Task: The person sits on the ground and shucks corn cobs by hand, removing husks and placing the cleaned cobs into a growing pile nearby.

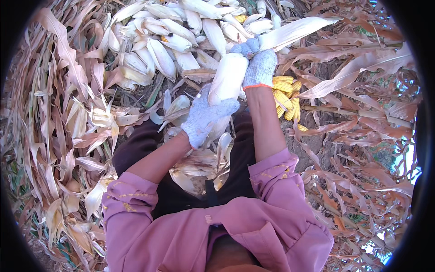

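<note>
An ear of corn in pale husk (228,76) lies slantwise between my two gloved hands. My left hand (209,114), in a whitish knitted glove, is wrapped around its lower part, the thumb across the husk. At the upper end, my right hand (259,59), in a similar glove with an orange cuff edge, has its fingers closed on a long strip of husk (295,32) that points up and to the right. Whether that strip is still joined to the ear cannot be told. The kernels of this ear are hidden.
Several unhusked ears (163,57) are heaped beyond my hands. Husked yellow corn cobs (287,97) lie on the soil just right of my right wrist. Dry corn stalks and leaves (343,112) cover the right side, with more dry leaves (44,112) at left. Loose husks (195,163) lie between my legs.
</note>
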The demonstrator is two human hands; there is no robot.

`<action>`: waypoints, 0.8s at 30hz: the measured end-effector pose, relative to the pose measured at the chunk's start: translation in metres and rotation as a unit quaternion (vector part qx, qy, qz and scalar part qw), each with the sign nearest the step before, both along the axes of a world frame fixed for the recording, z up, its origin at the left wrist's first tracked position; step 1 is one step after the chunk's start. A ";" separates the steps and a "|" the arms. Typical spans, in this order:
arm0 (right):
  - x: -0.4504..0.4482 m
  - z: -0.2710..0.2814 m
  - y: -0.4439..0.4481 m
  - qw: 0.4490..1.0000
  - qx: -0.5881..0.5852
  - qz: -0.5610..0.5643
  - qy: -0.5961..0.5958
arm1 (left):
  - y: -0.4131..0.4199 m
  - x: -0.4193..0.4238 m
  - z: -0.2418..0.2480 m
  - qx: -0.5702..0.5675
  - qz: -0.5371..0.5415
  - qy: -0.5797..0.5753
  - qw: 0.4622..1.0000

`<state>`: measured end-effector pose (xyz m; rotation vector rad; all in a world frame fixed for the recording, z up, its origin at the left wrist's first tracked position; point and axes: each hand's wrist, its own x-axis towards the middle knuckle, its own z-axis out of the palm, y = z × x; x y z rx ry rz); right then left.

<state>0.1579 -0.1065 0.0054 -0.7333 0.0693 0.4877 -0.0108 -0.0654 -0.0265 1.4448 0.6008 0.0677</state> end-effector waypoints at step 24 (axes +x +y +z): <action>-0.002 0.015 -0.011 0.995 -0.077 0.022 0.053 | 0.068 -0.018 -0.001 -0.149 -0.138 -0.044 0.978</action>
